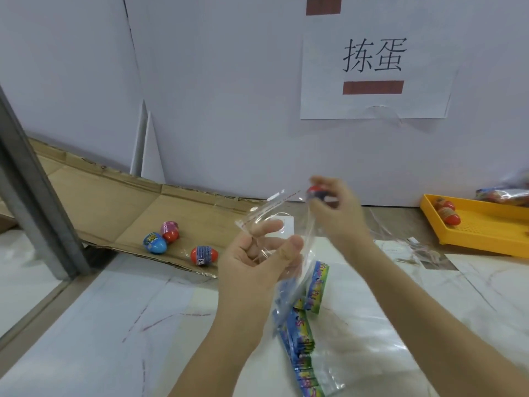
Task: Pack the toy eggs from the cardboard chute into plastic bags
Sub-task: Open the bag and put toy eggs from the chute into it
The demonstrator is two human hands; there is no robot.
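Note:
My left hand [259,257] pinches a clear plastic bag [289,224] and holds its mouth open above the table. My right hand [336,209] grips a red toy egg [316,193] right at the bag's opening. Three more eggs lie on the brown cardboard chute [120,202] to the left: a blue one [155,243], a pink and red one [170,231], and a red one [203,255] near the chute's lower edge.
A stack of colourful printed bags [303,333] lies on the white table under my hands. A yellow tray [481,224] at the right holds a packed egg [446,214]. White board with a paper sign [375,58] stands behind. A grey metal post [34,196] rises at left.

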